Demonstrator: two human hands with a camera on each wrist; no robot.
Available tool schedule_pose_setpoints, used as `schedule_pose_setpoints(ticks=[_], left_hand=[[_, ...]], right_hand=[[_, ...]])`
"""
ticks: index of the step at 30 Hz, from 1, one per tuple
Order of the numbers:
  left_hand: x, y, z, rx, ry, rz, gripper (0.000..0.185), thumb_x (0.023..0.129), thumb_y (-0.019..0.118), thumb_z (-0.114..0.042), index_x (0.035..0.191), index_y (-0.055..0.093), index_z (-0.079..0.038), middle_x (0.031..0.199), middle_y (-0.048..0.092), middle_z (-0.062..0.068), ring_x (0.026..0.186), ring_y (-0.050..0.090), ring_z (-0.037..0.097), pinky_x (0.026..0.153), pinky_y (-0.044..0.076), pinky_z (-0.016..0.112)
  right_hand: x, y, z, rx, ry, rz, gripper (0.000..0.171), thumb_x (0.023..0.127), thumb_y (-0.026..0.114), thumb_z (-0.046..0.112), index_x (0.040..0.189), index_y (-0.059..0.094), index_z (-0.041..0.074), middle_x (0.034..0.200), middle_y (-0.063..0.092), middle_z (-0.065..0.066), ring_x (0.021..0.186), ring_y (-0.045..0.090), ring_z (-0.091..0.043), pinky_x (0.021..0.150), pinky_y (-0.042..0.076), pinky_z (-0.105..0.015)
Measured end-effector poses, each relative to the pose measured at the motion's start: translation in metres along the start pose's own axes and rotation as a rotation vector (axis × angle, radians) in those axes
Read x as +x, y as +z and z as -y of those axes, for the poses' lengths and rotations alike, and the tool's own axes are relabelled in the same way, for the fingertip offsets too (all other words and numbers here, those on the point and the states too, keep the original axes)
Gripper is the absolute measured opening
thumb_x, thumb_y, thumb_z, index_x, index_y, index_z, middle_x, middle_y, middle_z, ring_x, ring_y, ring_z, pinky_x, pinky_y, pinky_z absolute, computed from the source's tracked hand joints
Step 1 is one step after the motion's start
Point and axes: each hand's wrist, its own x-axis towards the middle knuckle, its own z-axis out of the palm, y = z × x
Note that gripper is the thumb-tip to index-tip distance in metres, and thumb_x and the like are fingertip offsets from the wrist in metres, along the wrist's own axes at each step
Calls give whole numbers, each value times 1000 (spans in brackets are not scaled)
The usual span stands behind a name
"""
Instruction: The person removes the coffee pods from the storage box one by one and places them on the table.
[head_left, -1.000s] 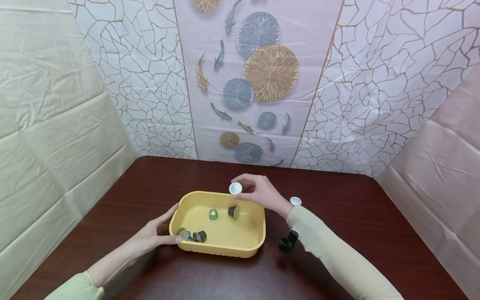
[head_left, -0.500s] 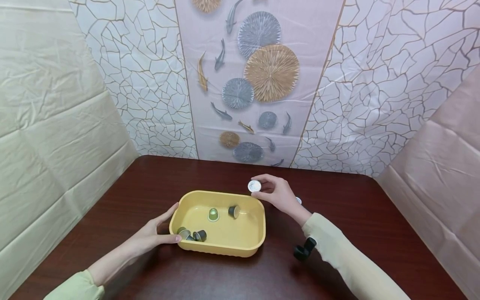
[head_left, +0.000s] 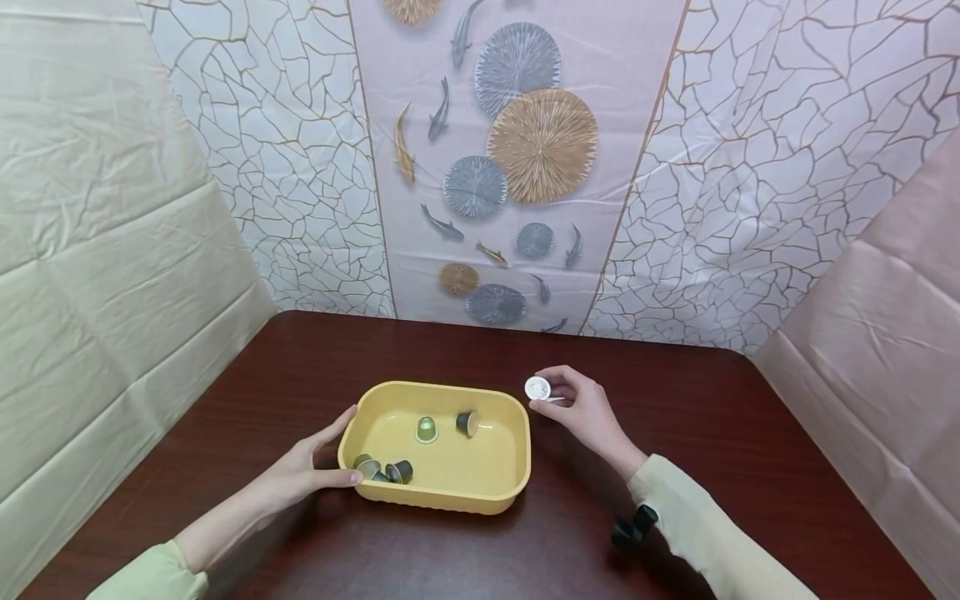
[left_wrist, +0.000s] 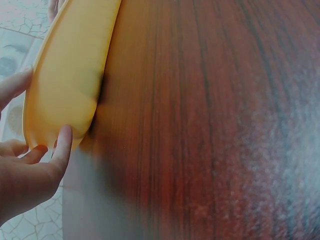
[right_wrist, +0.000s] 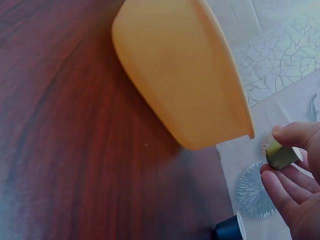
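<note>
I've right hand (head_left: 587, 412) pinching green pod (right_wrist: 281, 156), left hand (head_left: 303, 471) spread against tray (head_left: 438, 502); swinging too low could knock dark pod (right_wrist: 228, 229).

Red-brown wood-grained table (head_left: 465, 554); on it: yellow tray (head_left: 438, 500), dark capsule (right_wrist: 227, 229) near tray.

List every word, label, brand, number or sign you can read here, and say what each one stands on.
There is no readable text in any view.
Capsule held in the right hand: faint marks on its pale lid, too small and blurred to read.
Other capsules: too small to make out any lettering.
Yellow tub: none on the sides that show.
Wall cloth: fish and round motifs, no letters.
</note>
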Motion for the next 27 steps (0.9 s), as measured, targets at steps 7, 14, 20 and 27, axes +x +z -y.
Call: schedule_pose_setpoints(ticks=[7,14,20,27], left_hand=[[-1,1,0,-9,11,1,96,84,78,-27,159,18,-29,161,30,16,146,29,38,109,28,60],[-1,1,1,-11,26,1,96,84,78,-27,159,18,-28,161,31,15,144,32,38,108,29,60],[0,1,1,-5,17,0,95,84,77,-26,159,18,-29,161,30,15,144,32,39,108,30,60],[0,1,1,-9,11,2,96,84,77,-26,159,18,-29,161,30,15,143,35,39,108,31,59]], right_hand=[[-14,-2,-7,-9,23,-1,41,80,82,12,118,66,10,110,71,-14,95,72,-28,78,57,-25],[-25,-5,-7,-67,30,4,39,80,81,10,116,68,4,112,72,-16,88,72,-24,72,54,-23],[-27,-6,-23,-126,70,28,37,79,82,13,112,69,6,109,70,-13,86,71,-17,71,53,-20],[-31,-7,-26,-152,94,45,34,77,83,13,108,70,8,102,72,-7,83,70,-12,73,51,-20]])
